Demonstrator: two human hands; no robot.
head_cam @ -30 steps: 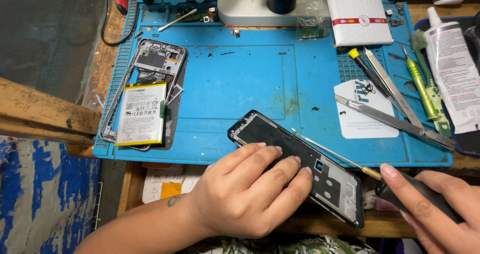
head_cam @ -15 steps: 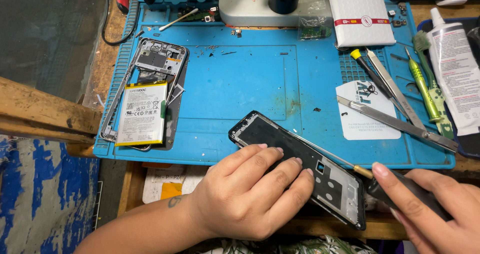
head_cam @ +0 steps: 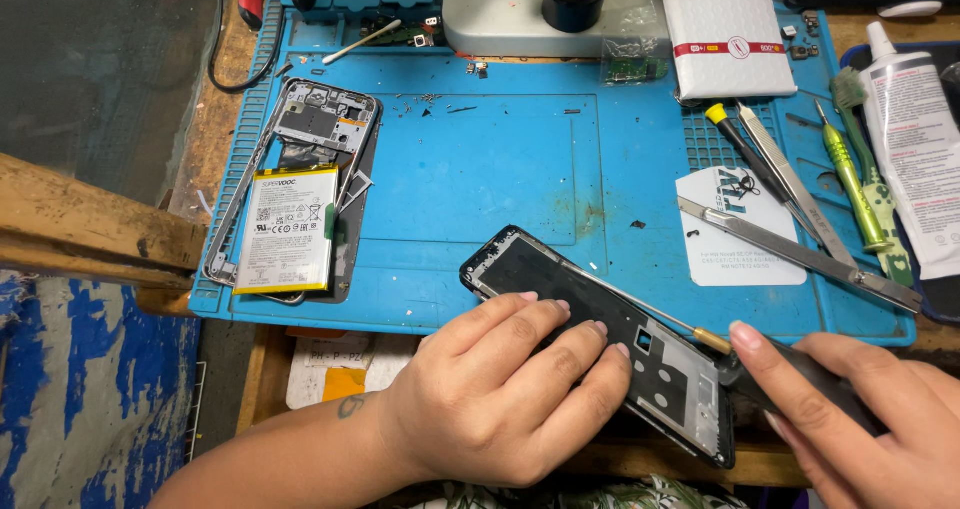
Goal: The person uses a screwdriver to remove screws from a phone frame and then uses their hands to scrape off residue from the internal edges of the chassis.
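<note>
left hand presses flat, open-palmed, on black rectangular phone frame overhanging blue mat's near edge; right hand grips black-handled screwdriver | risk: tip slips, gouges frame; frame tips off

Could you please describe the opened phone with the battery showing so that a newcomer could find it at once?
Start at the blue rubber work mat and look to its left edge. There lies the opened grey phone chassis, apart from both hands. Unlike the black phone frame under the left hand, it holds a white, yellow-edged battery.
</note>
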